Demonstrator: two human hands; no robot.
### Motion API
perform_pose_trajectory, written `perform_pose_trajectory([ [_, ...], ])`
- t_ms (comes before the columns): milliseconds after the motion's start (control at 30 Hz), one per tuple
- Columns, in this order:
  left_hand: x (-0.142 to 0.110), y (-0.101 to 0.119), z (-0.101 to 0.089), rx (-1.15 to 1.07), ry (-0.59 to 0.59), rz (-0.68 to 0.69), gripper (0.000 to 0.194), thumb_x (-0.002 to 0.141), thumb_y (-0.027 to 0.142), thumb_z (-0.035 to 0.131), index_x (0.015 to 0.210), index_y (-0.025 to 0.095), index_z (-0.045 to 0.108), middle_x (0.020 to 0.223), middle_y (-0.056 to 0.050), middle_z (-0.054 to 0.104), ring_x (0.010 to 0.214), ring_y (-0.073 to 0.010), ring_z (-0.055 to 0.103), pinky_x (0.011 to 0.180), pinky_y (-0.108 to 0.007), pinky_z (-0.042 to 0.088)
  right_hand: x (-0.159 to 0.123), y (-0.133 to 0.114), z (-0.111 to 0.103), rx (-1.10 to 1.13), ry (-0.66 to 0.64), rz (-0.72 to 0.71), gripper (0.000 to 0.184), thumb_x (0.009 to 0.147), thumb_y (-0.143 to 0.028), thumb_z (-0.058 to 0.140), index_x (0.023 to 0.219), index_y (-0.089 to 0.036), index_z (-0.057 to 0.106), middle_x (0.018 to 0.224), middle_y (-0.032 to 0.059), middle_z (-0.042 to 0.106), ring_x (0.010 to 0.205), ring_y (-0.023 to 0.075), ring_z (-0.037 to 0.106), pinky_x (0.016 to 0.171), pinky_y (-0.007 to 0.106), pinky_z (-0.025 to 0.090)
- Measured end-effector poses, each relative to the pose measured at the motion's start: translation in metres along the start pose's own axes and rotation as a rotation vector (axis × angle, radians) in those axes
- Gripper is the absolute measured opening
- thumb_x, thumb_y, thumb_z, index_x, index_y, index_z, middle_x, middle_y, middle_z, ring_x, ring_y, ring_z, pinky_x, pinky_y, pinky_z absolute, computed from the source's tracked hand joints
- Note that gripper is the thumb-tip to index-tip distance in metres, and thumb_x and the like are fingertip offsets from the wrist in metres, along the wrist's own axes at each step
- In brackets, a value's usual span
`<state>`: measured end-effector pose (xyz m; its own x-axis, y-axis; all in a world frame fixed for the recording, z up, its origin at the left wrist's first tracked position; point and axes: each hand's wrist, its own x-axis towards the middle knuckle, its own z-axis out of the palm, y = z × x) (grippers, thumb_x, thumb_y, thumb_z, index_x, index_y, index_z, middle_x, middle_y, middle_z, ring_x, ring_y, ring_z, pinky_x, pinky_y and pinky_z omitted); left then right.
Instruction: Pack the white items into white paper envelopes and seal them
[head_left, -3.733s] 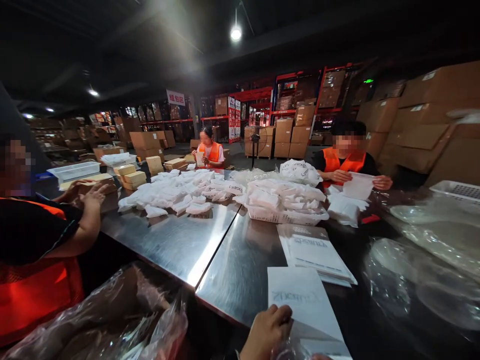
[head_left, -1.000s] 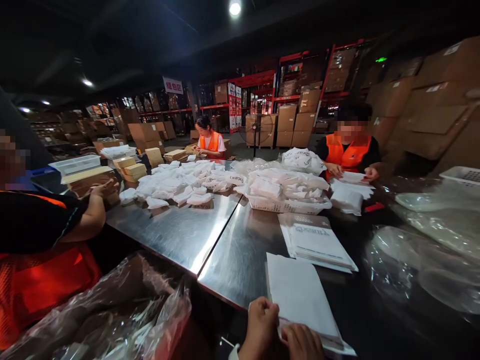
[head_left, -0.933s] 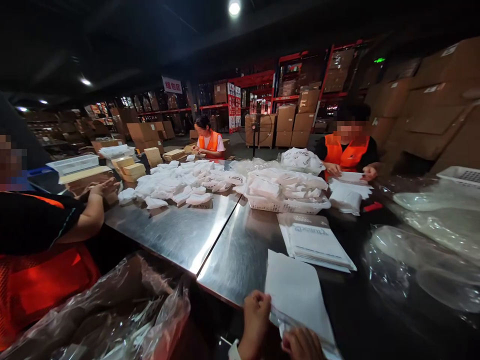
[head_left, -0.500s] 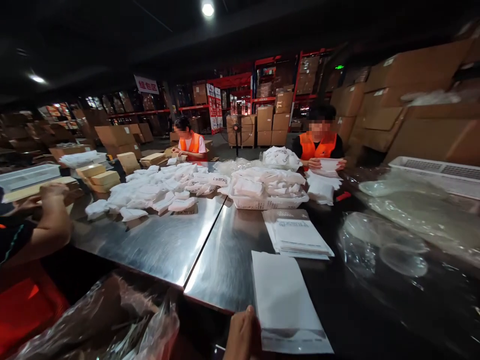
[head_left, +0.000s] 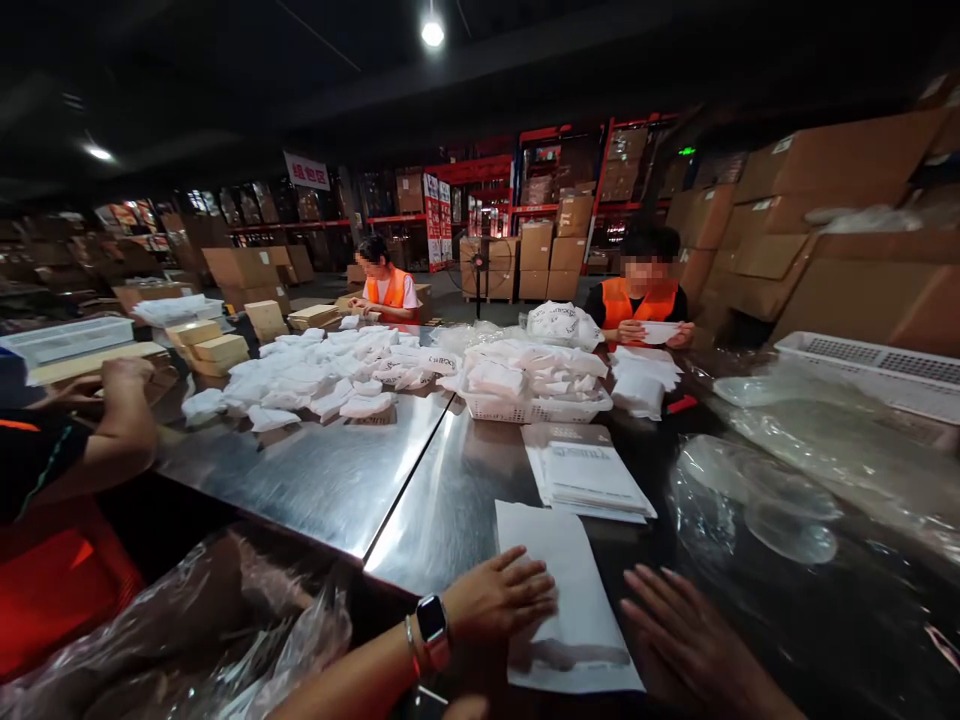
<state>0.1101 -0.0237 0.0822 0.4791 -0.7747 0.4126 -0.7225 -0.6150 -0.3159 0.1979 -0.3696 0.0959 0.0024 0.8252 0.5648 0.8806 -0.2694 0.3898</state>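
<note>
While the left hand (head_left: 501, 597) lies palm down across the left edge of a flat, white rectangular packet (head_left: 574, 585), its fingers are slightly spread and pinch nothing. The right hand (head_left: 694, 635) hovers or rests just beside the packet's right edge, fingers loosely fanned; whether it touches the shiny, dark metal bench (head_left: 315, 480) is unclear. The packet lies near the bench's near edge, right of the seam between 2 metal sections. A square-faced smartwatch (head_left: 432, 620) and 1 thin bracelet (head_left: 412, 645) circle the left wrist.

Just beyond the packet's far edge is a stack of printed white bags (head_left: 589, 475). Farther back, a perforated white plastic basket (head_left: 499, 408) holds soft white bundles, with a loose white heap (head_left: 300, 370) to its left. Clear, crumpled plastic bags (head_left: 750, 500) cover part of the bench's right side. At the far right, 1 person in an orange vest (head_left: 637, 300) holds a small white sheet (head_left: 658, 332) between both hands.
</note>
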Motion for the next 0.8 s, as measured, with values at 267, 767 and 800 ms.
perform_pose_trajectory([
  [267,-0.016,0.019,0.002,-0.535,-0.031,-0.218,0.035,0.1,0.025,0.04,0.131,0.02,0.056,0.126,-0.007,0.067,0.126,-0.0166,0.054,0.112,-0.031,0.036,0.04,-0.021,0.036,0.616,-0.332,-0.014,0.041,0.097,-0.021,0.045,0.137,-0.021,0.053,0.133,0.01,0.059,0.128,0.022,0.051,0.109,0.039,0.042],
  [767,-0.023,0.041,-0.029,-1.197,0.343,-1.006,0.073,0.09,0.074,0.027,0.085,0.017,0.074,0.082,-0.009,0.071,0.078,-0.0211,0.063,0.075,-0.031,0.049,0.052,-0.062,0.039,0.869,0.045,0.583,0.04,0.096,-0.049,0.043,0.099,-0.026,0.076,0.091,0.0062,0.076,0.084,0.0212,0.072,0.077,0.029,0.058],
  [800,-0.024,0.044,-0.023,-1.15,0.379,-1.111,0.073,0.089,0.075,0.028,0.074,0.017,0.07,0.072,-0.007,0.068,0.07,-0.0192,0.059,0.069,-0.029,0.047,0.054,-0.066,0.04,0.9,0.056,0.757,0.047,0.093,-0.057,0.043,0.09,-0.025,0.077,0.081,0.006,0.075,0.075,0.0209,0.072,0.069,0.027,0.058],
])
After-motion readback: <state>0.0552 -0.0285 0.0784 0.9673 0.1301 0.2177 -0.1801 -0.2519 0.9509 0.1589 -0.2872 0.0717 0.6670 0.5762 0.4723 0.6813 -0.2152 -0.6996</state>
